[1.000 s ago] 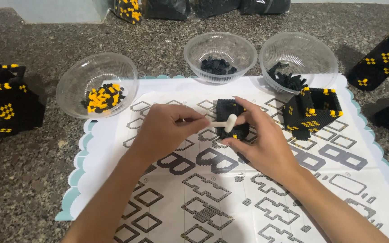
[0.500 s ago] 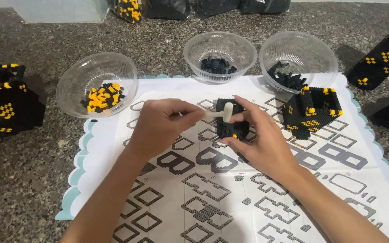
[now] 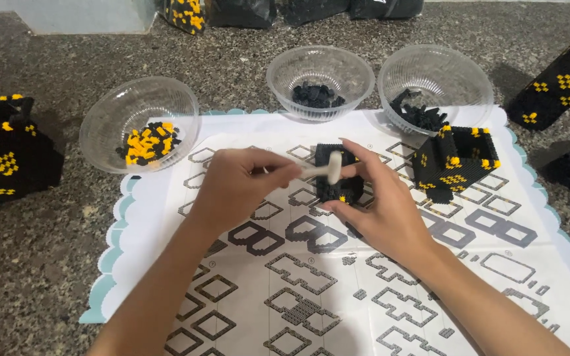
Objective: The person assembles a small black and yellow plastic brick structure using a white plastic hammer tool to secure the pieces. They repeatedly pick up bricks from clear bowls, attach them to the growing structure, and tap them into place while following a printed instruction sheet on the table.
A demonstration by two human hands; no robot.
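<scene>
A white printed instruction sheet with grey block diagrams and a scalloped pale-blue border [image 3: 338, 296] lies flat on the grey speckled stone table [image 3: 28, 264], nearest the viewer. Above its centre, the left hand [image 3: 235, 188] is closed around the handle of a small white plastic hammer [image 3: 328, 168], whose head sits at the top of a small black brick-built block with yellow studs [image 3: 339, 183]. The right hand [image 3: 380, 211] is half closed, with fingers wrapped around that block from the right and below, holding it just above the sheet. Just beside it to the right, an open black-and-yellow brick box [image 3: 455, 161] stands on the sheet. Beyond stand three clear plastic bowls: the left bowl [image 3: 138, 122] holds yellow and black pieces, the middle bowl [image 3: 320, 80] and the right bowl [image 3: 435, 89] hold black pieces.
</scene>
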